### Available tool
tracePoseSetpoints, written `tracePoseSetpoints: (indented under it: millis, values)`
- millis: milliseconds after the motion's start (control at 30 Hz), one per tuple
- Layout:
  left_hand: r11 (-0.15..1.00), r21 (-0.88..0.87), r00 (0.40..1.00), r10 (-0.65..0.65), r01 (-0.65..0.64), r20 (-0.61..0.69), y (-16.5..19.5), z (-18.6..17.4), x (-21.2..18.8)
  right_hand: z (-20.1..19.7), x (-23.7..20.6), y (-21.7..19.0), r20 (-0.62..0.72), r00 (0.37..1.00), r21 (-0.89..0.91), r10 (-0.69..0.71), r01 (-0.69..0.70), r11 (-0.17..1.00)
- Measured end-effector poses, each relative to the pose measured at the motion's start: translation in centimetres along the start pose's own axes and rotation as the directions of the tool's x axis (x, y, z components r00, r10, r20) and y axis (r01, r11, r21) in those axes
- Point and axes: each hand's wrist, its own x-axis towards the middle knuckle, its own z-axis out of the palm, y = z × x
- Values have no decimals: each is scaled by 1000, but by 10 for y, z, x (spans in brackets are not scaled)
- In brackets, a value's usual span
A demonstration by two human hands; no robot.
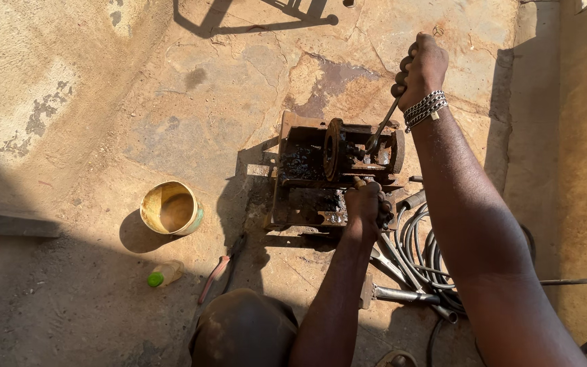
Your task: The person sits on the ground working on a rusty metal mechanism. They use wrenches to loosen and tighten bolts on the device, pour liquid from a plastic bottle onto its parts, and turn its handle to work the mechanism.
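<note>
Now, right hand (421,66): fingers clamped on a wrench (380,127) handle, its head below them on the rusty machine (334,170).
Left hand (368,204): fingers wrapped tight around a wooden-handled tool (359,183) at the machine's near edge.
Hoses (419,255): coiled on the ground just right of the left fingers.

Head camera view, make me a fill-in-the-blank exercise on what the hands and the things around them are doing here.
1. The right hand grips a metal ____ whose end sits on the rusty machine.
2. The left hand rests on the machine's near ____.
3. The round tin lies to the ____ of the machine.
4. The small plastic bottle on the ground has a ____ cap.

Missing words: wrench; edge; left; green
</note>
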Motion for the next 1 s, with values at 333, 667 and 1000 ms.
tracePoseSetpoints:
  millis: [333, 667, 1000]
  values:
    - [999, -31, 1000, -17, 17, 1, 6, 3, -8, 5, -13, 14, -30, 998, -20, 56, -57, 998]
    - [999, -35, 998, 15, -13, 61, 0, -1, -2, 9, -15, 10, -1, 999, -2, -47, 47, 999]
    - [1000, -5, 1000, 1, -1, 3, 3, 0, 0, 9, -37, 17, 54, 964, -81, -258, 262, 962]
